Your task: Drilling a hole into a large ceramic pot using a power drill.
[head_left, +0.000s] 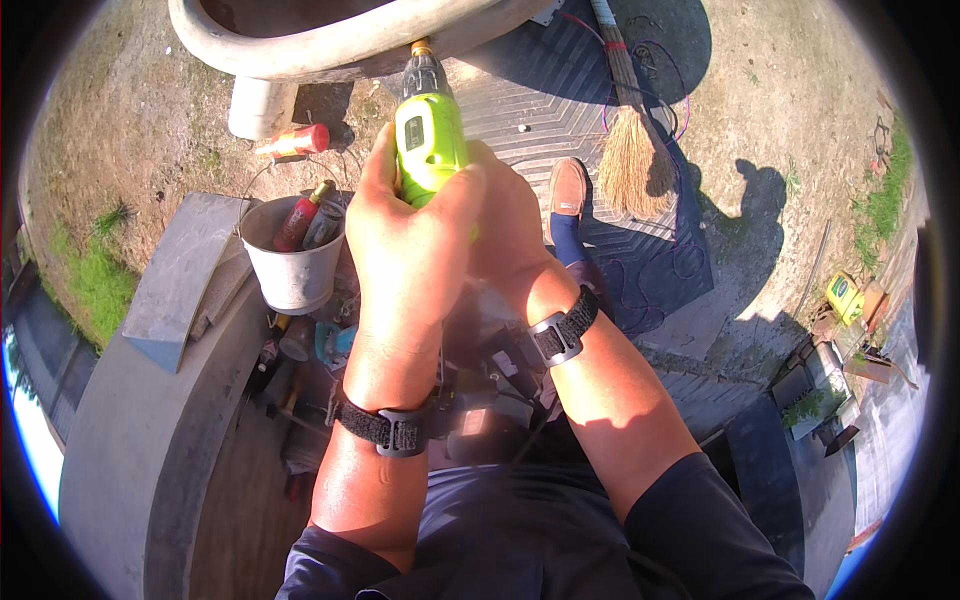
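Observation:
A lime-green power drill points away from me at the top middle. Both of my hands are wrapped round its body. My left hand grips its left side, and my right hand closes on it from the right; the drill's handle is hidden behind them. From the dark chuck sticks a short brass-coloured bit, which meets the outer side of a pale, thick-rimmed basin. Whether the bit has gone into the basin wall I cannot tell.
Left of my hands stands a white bucket holding a red bottle. An orange-red bottle lies beyond it. A straw broom and a thin cord rest on a ridged dark mat. Grey slabs lean at left.

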Available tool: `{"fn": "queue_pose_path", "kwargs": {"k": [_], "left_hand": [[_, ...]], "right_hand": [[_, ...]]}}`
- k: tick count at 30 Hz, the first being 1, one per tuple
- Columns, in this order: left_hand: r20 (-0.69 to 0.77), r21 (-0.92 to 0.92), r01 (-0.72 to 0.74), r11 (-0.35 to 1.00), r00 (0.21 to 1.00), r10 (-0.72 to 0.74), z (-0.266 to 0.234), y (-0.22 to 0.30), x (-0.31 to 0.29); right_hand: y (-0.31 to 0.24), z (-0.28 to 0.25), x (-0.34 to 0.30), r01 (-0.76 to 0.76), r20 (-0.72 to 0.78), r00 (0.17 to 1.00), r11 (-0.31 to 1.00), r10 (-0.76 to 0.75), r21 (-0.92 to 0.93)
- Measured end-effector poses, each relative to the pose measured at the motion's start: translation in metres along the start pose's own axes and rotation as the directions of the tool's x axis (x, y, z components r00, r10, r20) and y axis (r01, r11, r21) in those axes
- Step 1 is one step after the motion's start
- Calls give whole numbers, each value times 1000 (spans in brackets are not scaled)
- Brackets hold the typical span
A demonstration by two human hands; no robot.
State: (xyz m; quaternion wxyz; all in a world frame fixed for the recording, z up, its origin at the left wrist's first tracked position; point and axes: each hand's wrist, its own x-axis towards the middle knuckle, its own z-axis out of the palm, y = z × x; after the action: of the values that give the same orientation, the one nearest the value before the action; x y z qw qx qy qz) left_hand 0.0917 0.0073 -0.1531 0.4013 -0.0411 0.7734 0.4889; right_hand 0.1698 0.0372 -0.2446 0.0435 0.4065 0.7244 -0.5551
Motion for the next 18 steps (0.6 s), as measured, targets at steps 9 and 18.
{"fn": "queue_pose_path", "kwargs": {"k": [9,18], "left_hand": [[0,20,-10,1000,1000,10,0,0,1],[4,3,-14,1000,1000,14,0,-1,1]], "right_hand": [[4,1,0,78,-53,996,996,-76,32],[1,-1,1,52,-26,998,998,-52,22]]}}
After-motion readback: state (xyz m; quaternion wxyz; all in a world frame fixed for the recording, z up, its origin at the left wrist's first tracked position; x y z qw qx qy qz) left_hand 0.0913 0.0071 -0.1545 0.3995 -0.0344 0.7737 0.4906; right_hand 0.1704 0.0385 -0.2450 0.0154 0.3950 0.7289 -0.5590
